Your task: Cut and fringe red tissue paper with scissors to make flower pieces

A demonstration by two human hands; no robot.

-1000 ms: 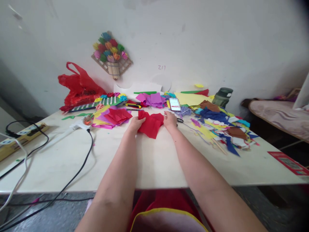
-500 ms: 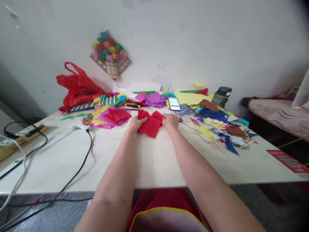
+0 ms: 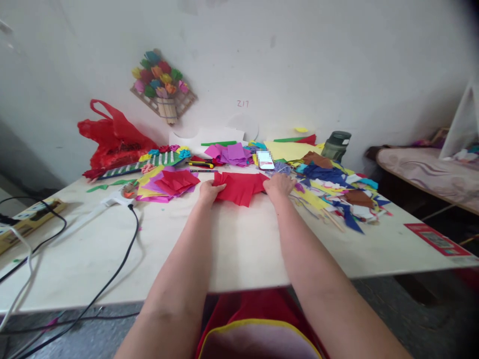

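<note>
Bearings from centre of desk point(image 3: 247, 249). Power strip point(image 3: 32, 222), 9 o'clock, at left edge. Red bag point(image 3: 116, 142), 10 o'clock, against wall. Fanned coloured sheets point(image 3: 157, 184), 10 o'clock, nearer in. Left hand point(image 3: 208, 191), 11 o'clock, pinching left side of red sheet point(image 3: 239, 188); sheet lies at 12 o'clock, between the hands. Right hand point(image 3: 279, 184), 1 o'clock, at sheet's right corner; fingers partly hidden, grip cannot be told. Bottle point(image 3: 337, 145), 2 o'clock, upright. Mixed scraps point(image 3: 354, 198), between 2 and 3 o'clock.

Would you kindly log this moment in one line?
left hand: holds red sheet at left edge | right hand: at its right edge, grip unclear | beyond: phone | rightward: coloured scraps
</note>
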